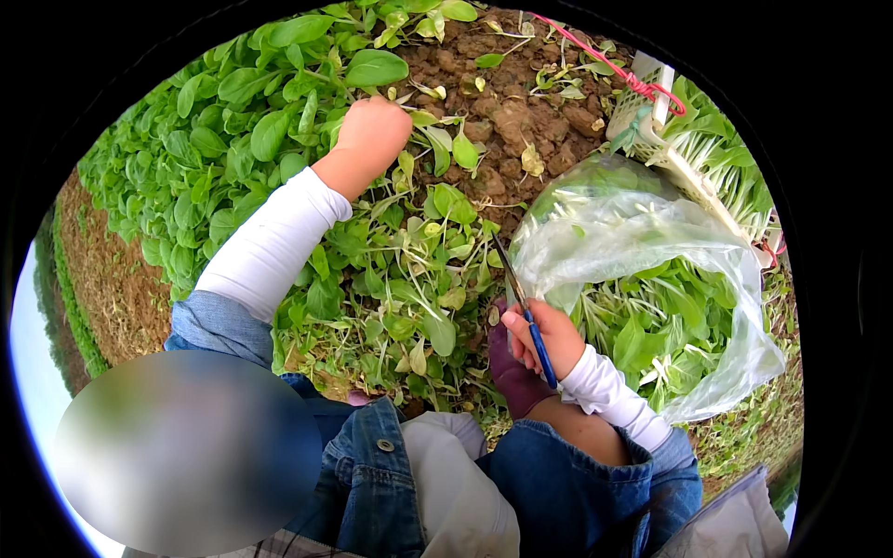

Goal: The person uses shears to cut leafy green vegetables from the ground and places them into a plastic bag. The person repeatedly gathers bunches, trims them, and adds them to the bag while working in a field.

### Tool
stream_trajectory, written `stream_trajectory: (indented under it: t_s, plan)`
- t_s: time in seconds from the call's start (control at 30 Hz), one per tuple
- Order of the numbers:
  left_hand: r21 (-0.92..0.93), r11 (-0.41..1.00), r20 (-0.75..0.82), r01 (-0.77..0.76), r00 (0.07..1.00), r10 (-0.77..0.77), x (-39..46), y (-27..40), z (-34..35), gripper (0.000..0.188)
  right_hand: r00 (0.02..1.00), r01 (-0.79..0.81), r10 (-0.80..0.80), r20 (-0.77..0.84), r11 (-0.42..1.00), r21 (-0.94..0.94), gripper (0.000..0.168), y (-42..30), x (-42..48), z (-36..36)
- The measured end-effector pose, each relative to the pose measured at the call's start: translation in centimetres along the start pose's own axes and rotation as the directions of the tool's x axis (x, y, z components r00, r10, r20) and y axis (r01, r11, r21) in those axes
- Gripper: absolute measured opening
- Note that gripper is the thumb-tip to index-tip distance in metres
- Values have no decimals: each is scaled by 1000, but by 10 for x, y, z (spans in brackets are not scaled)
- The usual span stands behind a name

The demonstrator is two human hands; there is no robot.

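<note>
My left hand (374, 139) is curled at the edge of a dense stand of leafy green plants (230, 132). Its fingers are turned away, so whatever they may grip is hidden. In my right hand (554, 335) is a pair of scissors (536, 342) with blue handles, the dark blades pointing away from me. Just right of that hand, a clear plastic bag (621, 240) lies with its mouth open, filled with picked greens (663, 314) with pale stems. Between my hands, loose and yellowing leaves (418, 293) litter the ground.
At the upper right stands a white plastic crate (698, 181) of greens, with a pink rope (607, 63) tied to it. Brown clods of soil (516, 118) lie beyond the cut leaves. My purple boot (513, 370) is planted beside the bag. A blurred patch covers the lower left.
</note>
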State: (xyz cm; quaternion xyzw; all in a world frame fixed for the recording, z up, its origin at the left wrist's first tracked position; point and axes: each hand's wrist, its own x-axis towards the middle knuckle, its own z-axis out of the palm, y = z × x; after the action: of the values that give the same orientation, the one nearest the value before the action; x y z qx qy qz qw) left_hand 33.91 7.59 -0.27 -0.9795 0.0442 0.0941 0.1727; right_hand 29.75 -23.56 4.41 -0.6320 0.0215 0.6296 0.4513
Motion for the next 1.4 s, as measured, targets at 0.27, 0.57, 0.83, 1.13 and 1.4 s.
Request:
stream_trajectory:
  t_s: [0.27,0.57,0.83,1.13,1.4]
  plan:
    - [-816,453,334,360,932,-138,-73,19,-87,21,989,145,-140,44,981,-128,28,-1,-12,5]
    - [-692,-417,566,589,801,193,-122,60,-73,27,990,137,-128,55,965,-225,39,0,-18,20]
    - [-660,-442,578,607,787,216,-127,67,-72,25,982,97,-60,180,975,-199,33,-6,-20,25]
    - [-721,-298,522,626,773,362,-128,75,-57,24,978,-13,51,200,982,-187,37,0,-10,26]
    - [-827,546,75,133,989,-128,-95,55,-39,12,991,-89,111,69,961,-260,38,8,-5,19]
